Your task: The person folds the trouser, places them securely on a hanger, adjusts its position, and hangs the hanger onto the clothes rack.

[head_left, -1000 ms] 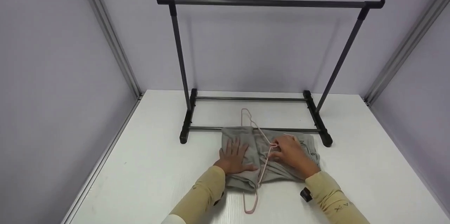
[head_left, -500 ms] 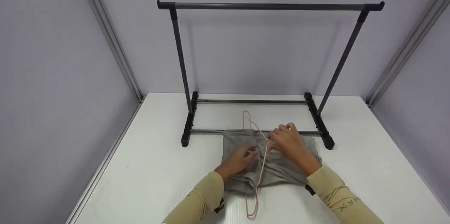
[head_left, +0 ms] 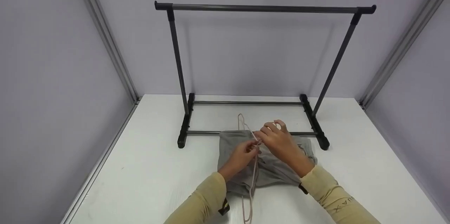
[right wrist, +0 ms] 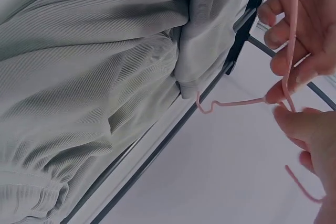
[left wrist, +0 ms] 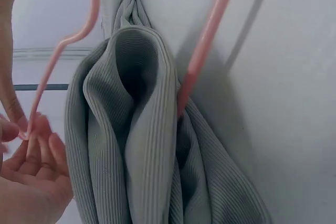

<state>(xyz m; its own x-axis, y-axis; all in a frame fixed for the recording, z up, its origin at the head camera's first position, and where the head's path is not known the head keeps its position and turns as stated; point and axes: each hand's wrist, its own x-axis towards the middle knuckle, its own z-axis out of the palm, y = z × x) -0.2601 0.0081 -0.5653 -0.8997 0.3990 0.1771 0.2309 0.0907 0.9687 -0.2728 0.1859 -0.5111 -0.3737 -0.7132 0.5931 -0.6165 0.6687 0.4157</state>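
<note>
A pink wire hanger (head_left: 254, 178) stands tilted up out of grey ribbed pants (head_left: 281, 172), which are folded over its lower bar. At the hanger's neck, my left hand (head_left: 240, 158) pinches the wire between thumb and fingers. My right hand (head_left: 280, 145) holds the hanger just above, close beside the left, with its fingers covering most of the hook. In the left wrist view, folds of the pants (left wrist: 149, 145) hang between the two sides of the hanger (left wrist: 205, 40). A gathered waistband (right wrist: 31, 187) shows at the lower left of the right wrist view.
A black clothes rack (head_left: 265, 8) stands behind the hands, its top bar high above the white table (head_left: 151, 178). Its front lower rail (head_left: 204, 133) runs at the far edge of the pants. Pale panels (head_left: 52, 76) enclose the sides and back.
My left hand has lifted from lying flat on the folded pants and come to the hanger's neck. The right hand has moved left with the hanger, swinging its neck up and leftward.
</note>
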